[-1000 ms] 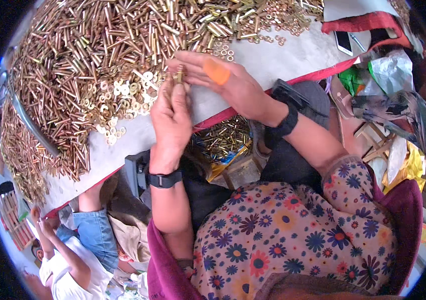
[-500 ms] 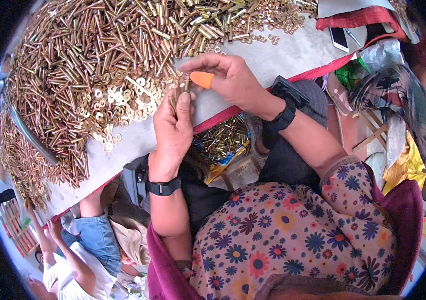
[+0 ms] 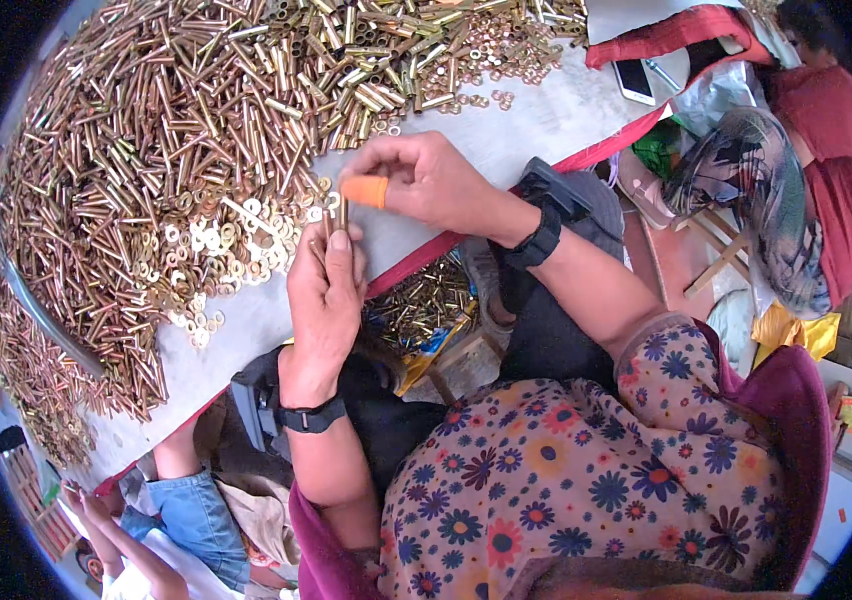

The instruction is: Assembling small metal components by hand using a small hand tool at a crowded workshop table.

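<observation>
My left hand [image 3: 326, 285] is closed around a few slim brass-coloured metal tubes [image 3: 344, 214], the thumb pressed along one that stands upright. Just above its top is my right hand [image 3: 431, 185], with an orange finger cover [image 3: 364, 191] on one finger. The right fingertips are bent together at the tube's upper end; whatever lies between them is hidden. Flat yellowish washers [image 3: 231, 240] are heaped beside my left hand. Beyond both hands spreads a large pile of similar metal tubes and rods [image 3: 176, 130].
Small copper-coloured rings [image 3: 506, 50] lie at the far side. A phone [image 3: 634, 80] rests near the red-edged table's [image 3: 436, 205] right end. Below the edge stands a container of metal pieces [image 3: 421, 310]. Another person [image 3: 836, 170] sits at right, one more [image 3: 186, 510] at lower left.
The whole view has shifted, bringing more of the person at right into sight. My right fingers have come down closer over the upright tube; my left hand keeps its hold.
</observation>
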The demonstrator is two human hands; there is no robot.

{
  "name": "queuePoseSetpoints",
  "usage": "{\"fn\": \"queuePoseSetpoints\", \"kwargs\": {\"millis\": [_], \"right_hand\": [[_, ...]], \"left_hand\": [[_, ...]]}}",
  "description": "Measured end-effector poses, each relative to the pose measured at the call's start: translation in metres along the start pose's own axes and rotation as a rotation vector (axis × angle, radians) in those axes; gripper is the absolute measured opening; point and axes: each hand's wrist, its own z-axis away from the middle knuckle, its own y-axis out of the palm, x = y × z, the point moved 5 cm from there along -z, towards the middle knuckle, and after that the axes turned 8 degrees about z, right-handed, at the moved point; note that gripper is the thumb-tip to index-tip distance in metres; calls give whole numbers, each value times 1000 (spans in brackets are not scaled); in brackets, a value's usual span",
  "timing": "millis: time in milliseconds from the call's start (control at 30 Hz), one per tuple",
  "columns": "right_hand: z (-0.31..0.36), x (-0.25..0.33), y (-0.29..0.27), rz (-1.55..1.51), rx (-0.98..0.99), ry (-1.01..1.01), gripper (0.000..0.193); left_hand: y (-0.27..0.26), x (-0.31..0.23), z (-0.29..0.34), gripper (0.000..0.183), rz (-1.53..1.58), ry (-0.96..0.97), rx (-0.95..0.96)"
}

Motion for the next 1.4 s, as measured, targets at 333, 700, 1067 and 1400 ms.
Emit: {"fn": "queuePoseSetpoints", "kwargs": {"millis": [333,700,1067,1400], "right_hand": [[-4,-12,-77,946,-392,-172,28],[0,-6,-27,-164,-122,102,30],[6,-8,7,-562,-23,196,41],[6,-9,5,-547,-34,197,37]], "left_hand": [[-8,-6,-2,21,65,87,-53],[-4,-5,-1,20,20,25,-29],[4,-1,4,18,7,-32,-24],[-3,6,2,15,-140,25,-51]]}}
